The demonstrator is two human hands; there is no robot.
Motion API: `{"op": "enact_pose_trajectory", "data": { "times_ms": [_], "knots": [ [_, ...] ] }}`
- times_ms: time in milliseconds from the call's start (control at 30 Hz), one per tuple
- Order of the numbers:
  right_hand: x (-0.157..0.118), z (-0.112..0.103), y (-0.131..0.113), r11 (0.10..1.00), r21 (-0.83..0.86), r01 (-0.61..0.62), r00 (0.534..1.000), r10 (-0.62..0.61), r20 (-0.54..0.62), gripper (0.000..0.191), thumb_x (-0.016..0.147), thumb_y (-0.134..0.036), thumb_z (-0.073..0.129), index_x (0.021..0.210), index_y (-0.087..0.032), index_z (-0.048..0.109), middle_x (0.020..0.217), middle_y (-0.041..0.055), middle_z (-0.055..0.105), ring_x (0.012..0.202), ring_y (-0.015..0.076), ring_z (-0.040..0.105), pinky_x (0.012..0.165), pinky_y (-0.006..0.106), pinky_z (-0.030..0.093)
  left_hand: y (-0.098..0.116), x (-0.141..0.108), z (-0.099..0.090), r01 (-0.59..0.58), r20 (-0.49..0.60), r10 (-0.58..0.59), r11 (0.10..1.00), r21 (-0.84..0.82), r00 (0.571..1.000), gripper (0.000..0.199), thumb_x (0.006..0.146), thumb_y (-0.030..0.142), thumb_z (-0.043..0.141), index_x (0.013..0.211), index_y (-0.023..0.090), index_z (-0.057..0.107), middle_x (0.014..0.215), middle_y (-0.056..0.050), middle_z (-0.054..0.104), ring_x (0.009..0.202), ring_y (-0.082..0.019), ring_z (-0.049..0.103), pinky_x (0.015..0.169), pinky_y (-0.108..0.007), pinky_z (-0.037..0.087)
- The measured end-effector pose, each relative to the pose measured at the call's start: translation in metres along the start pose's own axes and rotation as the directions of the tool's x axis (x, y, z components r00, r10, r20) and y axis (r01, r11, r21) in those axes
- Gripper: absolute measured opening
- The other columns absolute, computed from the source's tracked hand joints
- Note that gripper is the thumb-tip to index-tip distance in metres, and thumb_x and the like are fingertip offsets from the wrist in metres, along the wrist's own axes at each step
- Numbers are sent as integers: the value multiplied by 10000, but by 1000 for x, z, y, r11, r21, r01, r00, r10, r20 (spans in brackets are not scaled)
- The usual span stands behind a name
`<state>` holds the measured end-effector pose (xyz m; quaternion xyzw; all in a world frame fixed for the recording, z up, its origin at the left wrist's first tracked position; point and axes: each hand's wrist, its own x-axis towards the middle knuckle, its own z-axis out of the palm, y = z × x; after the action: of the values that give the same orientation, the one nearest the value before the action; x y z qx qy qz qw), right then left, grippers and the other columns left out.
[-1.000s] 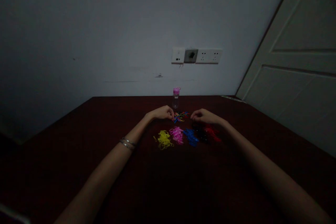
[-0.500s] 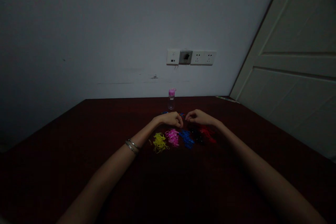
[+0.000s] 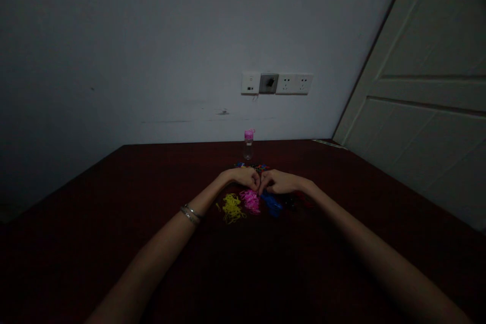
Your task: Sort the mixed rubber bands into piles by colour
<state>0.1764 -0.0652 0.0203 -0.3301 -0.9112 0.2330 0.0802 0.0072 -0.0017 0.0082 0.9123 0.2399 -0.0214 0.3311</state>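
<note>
My left hand [image 3: 246, 178] is closed, its fingers curled down just behind a pile of pink rubber bands [image 3: 250, 202]. Right beside it, my right hand [image 3: 280, 182] bends over the back of a blue rubber band pile [image 3: 272, 206], thumb and fingers pinched together. The fingertips of both hands nearly meet; whatever may be between them is too small to make out. Yellow rubber bands [image 3: 232, 208] lie at the left. Black bands [image 3: 290, 201] and red bands [image 3: 305, 199] are partly shadowed under my right wrist. Mixed coloured bands [image 3: 258, 167] are scattered behind the hands.
A clear bottle with a pink cap [image 3: 248, 148] stands upright behind the mixed bands. The dark red table [image 3: 170, 172] meets a pale wall with sockets [image 3: 294, 84]. A panelled door [image 3: 417, 86] rises on the right. The light is dim.
My right hand has come nearer and to the left, from above the black bands to the blue pile. My left hand has shifted slightly nearer. More of the mixed bands shows behind them.
</note>
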Motion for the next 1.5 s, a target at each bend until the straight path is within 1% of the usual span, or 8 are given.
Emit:
{"op": "enact_pose_trajectory", "data": {
  "times_ms": [400, 533, 633, 700, 800, 900, 967, 1500],
  "knots": [
    [2, 1, 1, 998, 3, -57, 998, 58, -26, 325, 614, -42, 446, 768, -161, 707, 746, 16, 649, 641, 111, 533, 637, 221, 409, 0, -1, 1, 7, 60, -2, 997, -81, 998, 164, 571, 163, 597, 718, 124, 661, 531, 47, 520, 504, -65, 413, 496, -183, 293],
    [2, -4, 6, 998, 12, -67, 979, 68, -191, 287, 676, -90, 458, 813, -168, 697, 804, 29, 636, 698, 125, 548, 660, 235, 417, -10, -4, -2, 8, -22, -13, 979, -202, 1000, 187, 600, 227, 589, 738, 118, 653, 504, 48, 469, 461, -54, 356, 454, -189, 245],
    [0, -5, 20, 988, 7, -154, 924, 147, -353, 255, 702, -109, 468, 827, -160, 685, 827, 45, 629, 740, 140, 561, 684, 250, 427, -26, -9, -7, -1, -156, -57, 936, -351, 986, 229, 640, 264, 549, 781, 113, 647, 498, 43, 452, 429, -49, 323, 428, -194, 212],
    [-2, -4, 32, 976, 6, -218, 881, 199, -429, 248, 714, -114, 479, 857, -163, 676, 858, 49, 638, 784, 151, 570, 722, 267, 432, -41, -14, -11, -9, -303, -138, 899, -437, 943, 251, 651, 292, 542, 788, 106, 640, 479, 43, 435, 411, -48, 310, 415, -195, 197],
    [-4, 0, 47, 960, 7, -281, 839, 250, -483, 250, 749, -158, 502, 947, -184, 653, 956, 55, 641, 855, 168, 574, 761, 293, 433, -62, -21, -18, -90, -573, -282, 840, -535, 770, 250, 654, 310, 538, 764, 101, 619, 428, 60, 375, 382, -45, 284, 400, -193, 178],
    [-3, 5, 50, 961, -23, -276, 853, 234, -466, 216, 765, -184, 518, 934, -177, 652, 963, 66, 644, 874, 178, 577, 778, 301, 432, -79, -27, -20, -192, -724, -379, 798, -571, 576, 240, 659, 308, 517, 757, 108, 604, 399, 70, 350, 359, -44, 278, 389, -192, 165],
    [-1, 7, 46, 967, -60, -249, 882, 201, -426, 195, 761, -173, 524, 906, -170, 655, 943, 69, 646, 868, 178, 578, 778, 296, 430, -87, -30, -19, -210, -750, -432, 780, -590, 501, 232, 651, 301, 513, 756, 110, 596, 388, 75, 341, 344, -43, 270, 382, -193, 156],
    [15, 12, 41, 978, -118, -173, 947, 132, -294, 258, 743, -140, 499, 966, -168, 626, 775, 31, 600, 678, 127, 527, 636, 224, 380, -88, -33, -13, -97, -708, -501, 779, -620, 498, 198, 641, 188, 473, 765, 98, 598, 380, 78, 342, 345, -44, 267, 384, -182, 177]
  ]
}}
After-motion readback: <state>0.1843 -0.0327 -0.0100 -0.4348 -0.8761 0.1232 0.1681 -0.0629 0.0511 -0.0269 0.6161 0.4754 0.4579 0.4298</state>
